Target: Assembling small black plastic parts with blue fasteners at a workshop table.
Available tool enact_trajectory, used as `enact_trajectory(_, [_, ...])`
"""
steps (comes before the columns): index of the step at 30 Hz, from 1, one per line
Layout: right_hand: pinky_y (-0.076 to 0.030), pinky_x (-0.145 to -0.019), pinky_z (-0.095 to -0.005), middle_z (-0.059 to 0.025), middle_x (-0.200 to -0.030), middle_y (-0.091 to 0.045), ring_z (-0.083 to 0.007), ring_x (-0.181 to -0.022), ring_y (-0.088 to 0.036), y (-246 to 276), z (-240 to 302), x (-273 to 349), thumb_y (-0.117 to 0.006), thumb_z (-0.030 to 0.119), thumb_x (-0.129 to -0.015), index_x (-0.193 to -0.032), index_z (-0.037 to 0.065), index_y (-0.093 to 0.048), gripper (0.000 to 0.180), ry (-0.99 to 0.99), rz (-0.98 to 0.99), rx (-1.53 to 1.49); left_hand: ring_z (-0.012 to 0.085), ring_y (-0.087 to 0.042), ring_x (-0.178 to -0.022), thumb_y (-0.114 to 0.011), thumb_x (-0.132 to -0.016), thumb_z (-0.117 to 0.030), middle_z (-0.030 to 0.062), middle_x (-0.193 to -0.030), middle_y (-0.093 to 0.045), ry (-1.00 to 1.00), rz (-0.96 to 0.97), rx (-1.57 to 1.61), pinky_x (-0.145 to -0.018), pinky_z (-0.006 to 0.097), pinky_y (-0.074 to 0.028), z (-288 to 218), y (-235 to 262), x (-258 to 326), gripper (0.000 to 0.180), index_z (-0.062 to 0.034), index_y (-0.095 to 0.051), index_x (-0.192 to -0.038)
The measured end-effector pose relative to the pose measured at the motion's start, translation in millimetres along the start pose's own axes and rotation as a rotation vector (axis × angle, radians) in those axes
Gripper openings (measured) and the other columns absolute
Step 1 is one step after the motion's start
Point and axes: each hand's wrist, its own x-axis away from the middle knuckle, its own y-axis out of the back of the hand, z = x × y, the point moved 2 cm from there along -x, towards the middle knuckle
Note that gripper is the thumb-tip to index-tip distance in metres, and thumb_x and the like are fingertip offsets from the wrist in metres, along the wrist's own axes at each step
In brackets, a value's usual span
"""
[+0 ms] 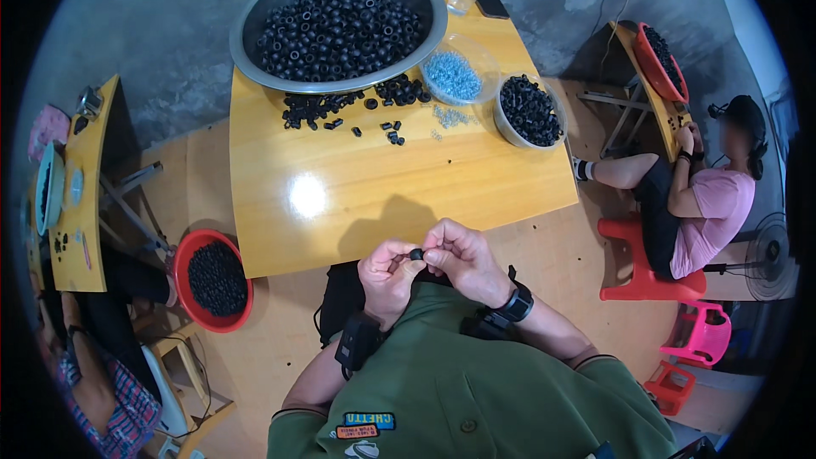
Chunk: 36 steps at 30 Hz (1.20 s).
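Observation:
Just off the near edge of the yellow table (374, 234), in front of my chest, my left hand (388, 279) pinches a small round black plastic part (416, 254) between thumb and fingers. From the other side, my right hand (467, 265) closes thumb and forefinger at the same part. Whether the right fingers hold a second tiny piece is too small to see. On the table, loose black parts (395, 138) and small clear springs (450, 117) lie beyond my hands.
A large steel basin (240, 42) of black parts stands at the back. Beside it are a clear bowl (489, 64) of bluish springs and a tub (518, 138) of black pieces. A red basin (246, 306) sits on the floor at left. Two people work at side tables.

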Motion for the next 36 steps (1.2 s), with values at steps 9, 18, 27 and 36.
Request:
enact_trajectory(9, [-0.041,-0.056,-0.0183,0.0023,-0.070,-0.050,-0.0032,-0.061,-0.047,-4,2,2,-0.050,-0.006,-0.083,-0.082,0.003,-0.051,0.009,0.034,-0.024,0.037,0.0100,-0.058,-0.068,-0.057,-0.078,0.008,0.0071,-0.080,-0.061,0.008,-0.020,-0.007,-0.064,0.022,-0.049,-3,-4,3,0.012,0.0030,-0.055,-0.088])
enact_trajectory(18, [-0.041,-0.060,-0.0176,0.0020,-0.075,-0.053,-0.0039,-0.064,-0.049,-5,-1,2,-0.054,-0.004,-0.083,-0.092,0.003,-0.054,0.012,0.029,0.028,-0.152,0.0076,-0.055,-0.068,-0.059,-0.078,0.006,0.0036,-0.079,-0.059,-0.019,-0.003,0.097,-0.064,0.020,-0.046,5,3,0,0.012,0.0013,-0.055,-0.089])
enact_trajectory(27, [-0.040,-0.057,-0.0211,-0.0018,-0.071,-0.053,-0.0072,-0.064,-0.049,-6,13,4,-0.060,-0.004,-0.077,-0.080,0.000,-0.056,0.007,0.132,-0.068,0.228,0.0040,-0.052,-0.070,-0.062,-0.078,0.003,0.0004,-0.080,-0.058,-0.048,0.001,0.038,-0.065,0.018,-0.043,2,2,2,0.013,-0.0002,-0.055,-0.088])
enact_trajectory(36, [-0.039,-0.055,-0.0275,-0.0082,-0.069,-0.051,-0.0178,-0.060,-0.049,-13,25,-6,-0.054,-0.008,-0.075,-0.078,-0.001,-0.052,0.008,0.329,-0.098,0.573,0.0021,-0.048,-0.066,-0.059,-0.077,0.008,-0.0012,-0.076,-0.055,-0.005,-0.104,0.000,-0.060,0.016,-0.041,6,-5,4,0.014,0.0007,-0.054,-0.088])
